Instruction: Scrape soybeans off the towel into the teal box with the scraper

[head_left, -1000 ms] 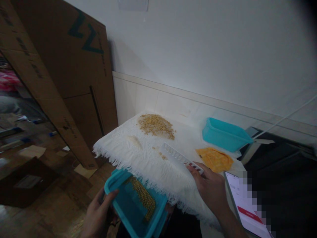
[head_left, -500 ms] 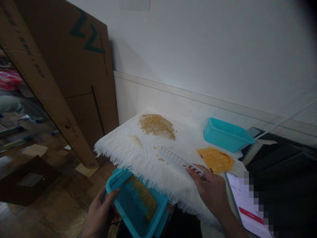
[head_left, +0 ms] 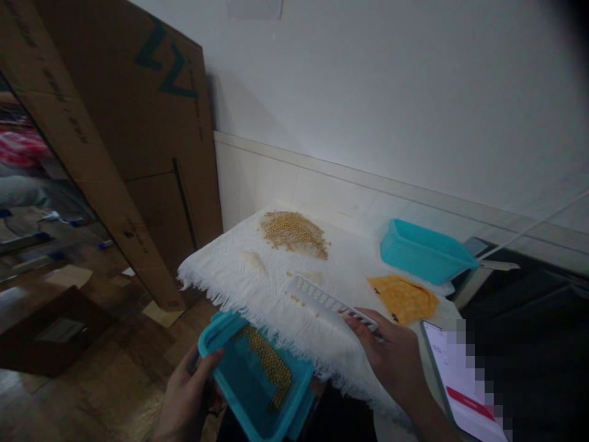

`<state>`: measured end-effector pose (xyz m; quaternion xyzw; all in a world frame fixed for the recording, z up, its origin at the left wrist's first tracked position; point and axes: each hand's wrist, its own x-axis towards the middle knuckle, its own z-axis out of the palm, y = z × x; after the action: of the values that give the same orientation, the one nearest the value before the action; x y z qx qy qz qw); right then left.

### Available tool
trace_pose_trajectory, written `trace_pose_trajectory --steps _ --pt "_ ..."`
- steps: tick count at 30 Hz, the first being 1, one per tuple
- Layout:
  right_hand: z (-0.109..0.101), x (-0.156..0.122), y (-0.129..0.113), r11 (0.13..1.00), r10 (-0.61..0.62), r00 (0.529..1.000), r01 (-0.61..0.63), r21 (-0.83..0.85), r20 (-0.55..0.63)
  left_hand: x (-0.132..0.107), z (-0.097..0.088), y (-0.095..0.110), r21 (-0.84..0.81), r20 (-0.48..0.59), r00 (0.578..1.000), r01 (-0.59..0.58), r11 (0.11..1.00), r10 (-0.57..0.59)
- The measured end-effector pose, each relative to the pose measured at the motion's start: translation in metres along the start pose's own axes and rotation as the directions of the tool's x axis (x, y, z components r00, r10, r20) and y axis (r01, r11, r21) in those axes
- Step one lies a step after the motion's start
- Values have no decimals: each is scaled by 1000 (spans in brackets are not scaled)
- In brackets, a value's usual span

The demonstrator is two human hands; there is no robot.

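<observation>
A white slotted strip (head_left: 326,301), pinched in the right hand (head_left: 391,356), slants over stray beans (head_left: 297,299) on a worktop (head_left: 230,276) covered in fringed white cloth, while the left hand (head_left: 184,390) grips a turquoise bin (head_left: 234,383) by its rim, below the fringe. Farther back lie a bean heap (head_left: 294,232), a yellow cloth (head_left: 407,299) and a second turquoise bin (head_left: 421,255). Behind stands a white wall (head_left: 391,92), with a tall cardboard box (head_left: 156,135) at left.

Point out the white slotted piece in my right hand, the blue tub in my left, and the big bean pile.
White slotted piece (head_left: 324,299): head view, middle of its slotted side.
Blue tub (head_left: 246,390): head view, bare part of its inside.
Big bean pile (head_left: 293,232): head view, middle of the heap.
</observation>
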<state>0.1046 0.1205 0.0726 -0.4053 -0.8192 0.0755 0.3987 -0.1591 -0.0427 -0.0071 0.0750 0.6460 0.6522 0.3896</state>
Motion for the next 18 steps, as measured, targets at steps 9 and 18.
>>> trace_pose_trajectory --steps 9,18 --pt "-7 1 -5 998 -33 999 32 -51 -27 4 -3 -5 16 14 1000 -21 1000 21" --pt "-19 -17 4 998 -7 1000 7 -69 -7 -2 -1 -2 -24 12 1000 11 1000 -11"
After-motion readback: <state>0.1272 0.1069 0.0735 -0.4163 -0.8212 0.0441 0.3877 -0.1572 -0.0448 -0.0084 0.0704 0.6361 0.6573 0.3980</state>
